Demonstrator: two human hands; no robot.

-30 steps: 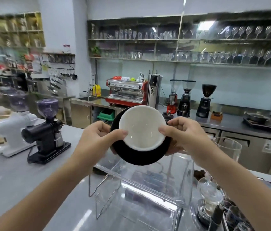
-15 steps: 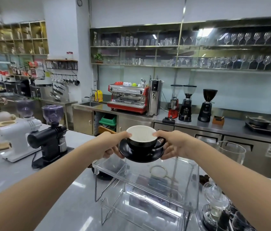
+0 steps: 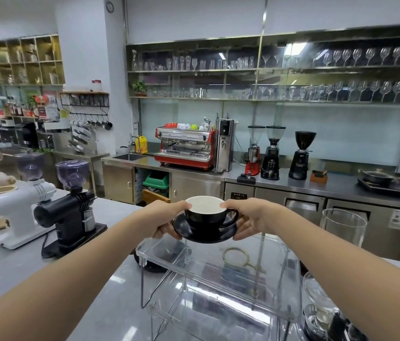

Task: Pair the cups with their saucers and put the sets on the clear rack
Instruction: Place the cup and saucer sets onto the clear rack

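Cup (image 3: 205, 215) and saucer (image 3: 203, 233) are now leveling out, lowering toward clear rack (image 3: 218, 264); left hand (image 3: 167, 221) and right hand (image 3: 248, 220) are gripping saucer edges, thumbs steadying cup rim, just above rack's top shelf.

Head camera looks forward (slightly down) across the counter (image 3: 22, 274), close.

Glossy black ceramic on the cup (image 3: 203, 219) and saucer (image 3: 203, 233), white glaze inside. Rack (image 3: 218, 269) is clear, shiny plastic. Worktop (image 3: 17, 274) smooth grey, faintly reflective. Back cabinets (image 3: 194, 185) brushed steel.
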